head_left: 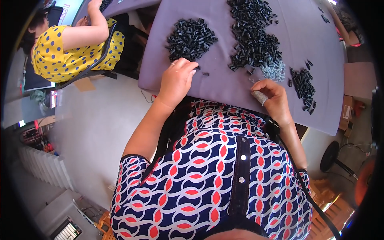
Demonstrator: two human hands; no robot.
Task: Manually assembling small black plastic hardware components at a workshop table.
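Observation:
My left hand (176,82) is at the near edge of a heap of small black plastic parts (190,42). Its thumb and fingers close on one small black part, mostly hidden by the fingertips. Just right of them a single loose black piece (206,74) lies on the cloth. My right hand (275,100) is curled at the table's near edge, a greyish wrap around one finger. Its fingertips are pressed together; whatever they hold is too small to make out. Beyond it lies a pile of tiny clear pieces (274,71), touching a long black heap (254,36).
A mauve cloth covers the table (224,86). Assembled-looking black parts (303,88) form a smaller pile at right. Another person in a yellow dotted top (50,52) sits at far left on a chair. Cardboard boxes (347,112) stand right of the table.

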